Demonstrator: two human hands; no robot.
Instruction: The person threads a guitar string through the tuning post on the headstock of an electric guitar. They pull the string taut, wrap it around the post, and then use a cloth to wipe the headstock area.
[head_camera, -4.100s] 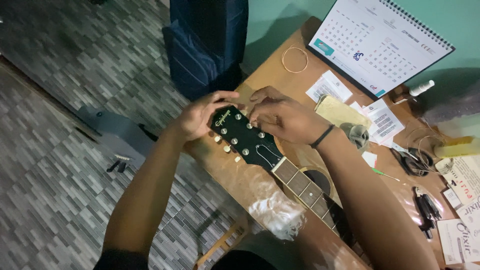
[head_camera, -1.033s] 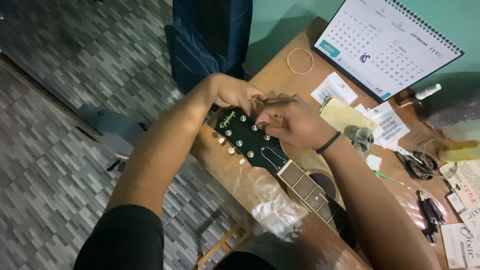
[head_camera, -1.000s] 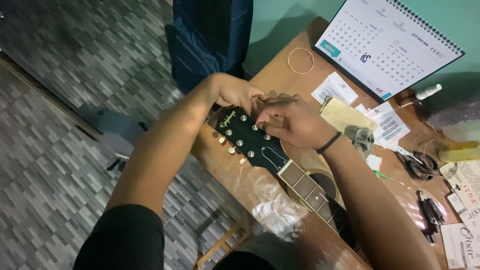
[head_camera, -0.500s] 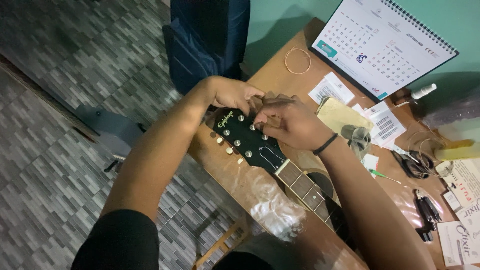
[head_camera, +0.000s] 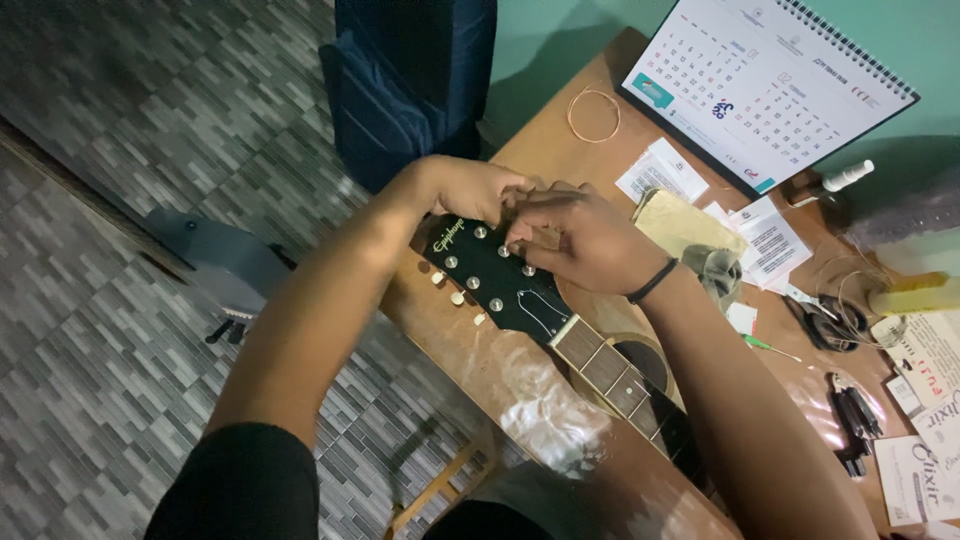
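Left hand (head_camera: 470, 188) and right hand (head_camera: 580, 240) met at the twelve-o'clock end of the black guitar headstock (head_camera: 495, 280) on the bench (head_camera: 560, 150), fingers pinched at an upper tuning post; whether a string was held cannot be told. Stringing looked unfinished; a coiled string (head_camera: 594, 115) lay at one o'clock.

Floor (head_camera: 150, 130) laid in grey, narrow staggered tiles. Brown wooden bench (head_camera: 540, 150) stands against a teal-green wall (head_camera: 880, 40); a dark blue upholstered chair (head_camera: 410, 80) sits just beside its far corner. Lighting dim, with glare on the bench surface.
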